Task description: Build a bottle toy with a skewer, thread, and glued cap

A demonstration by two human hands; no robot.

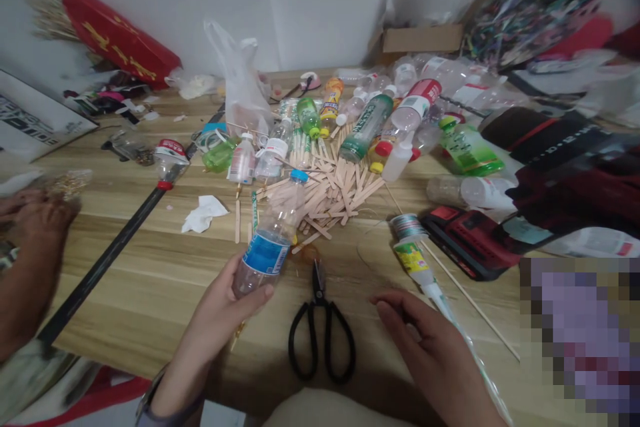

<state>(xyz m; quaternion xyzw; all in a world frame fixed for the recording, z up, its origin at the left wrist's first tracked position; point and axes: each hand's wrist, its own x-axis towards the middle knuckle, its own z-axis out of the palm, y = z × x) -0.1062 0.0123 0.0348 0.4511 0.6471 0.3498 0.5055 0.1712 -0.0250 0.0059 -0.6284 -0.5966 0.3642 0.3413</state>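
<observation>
Wooden tabletop (135, 300) against a pale wall (320, 0), crowded with loose sticks (345, 190). The left hand (215, 324) grips the bottle (267, 252), held tilted over the near side, blue cap (299, 176) on. The right hand (433, 347) is half curled; whether it pinches anything thin cannot be told. Scissors (319, 295) lie between both hands, untouched. Step judged: handling the bottle. Working it would call for a steady left grip, right hand brought across.

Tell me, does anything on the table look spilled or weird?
Yes, the flat pale wooden sticks lie crisscrossed in a loose heap beyond the black-handled metal scissors, as if spilled. The crumpled white paper to their left looks discarded.
</observation>
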